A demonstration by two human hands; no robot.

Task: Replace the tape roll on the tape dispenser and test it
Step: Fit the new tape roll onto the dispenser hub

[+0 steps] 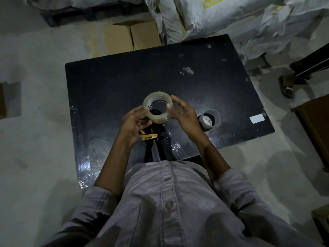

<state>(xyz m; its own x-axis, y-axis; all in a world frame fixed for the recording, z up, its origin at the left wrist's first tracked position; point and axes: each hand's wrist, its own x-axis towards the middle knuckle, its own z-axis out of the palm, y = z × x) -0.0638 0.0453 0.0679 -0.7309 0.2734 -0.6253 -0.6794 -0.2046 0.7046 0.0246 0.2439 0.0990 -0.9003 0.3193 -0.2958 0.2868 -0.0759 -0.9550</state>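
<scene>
A grey button-front shirt (pixel 142 211) fills 6 o'clock; round buttons (pixel 168 204) line its placket, both sleeves (pixel 99 198) rolled to the elbows.

Quick count: two tape rolls, a full roll (pixel 157 106) and a thinner roll (pixel 209 119). One dispenser (pixel 149 138). One table (pixel 124 77). Two hands, left hand (pixel 132 122) and right hand (pixel 185 113). One box (pixel 131 35), one white label (pixel 256 119), one sandalled foot (pixel 286 86). The sacks (pixel 222 18) are all piled together, so can't count those.
</scene>
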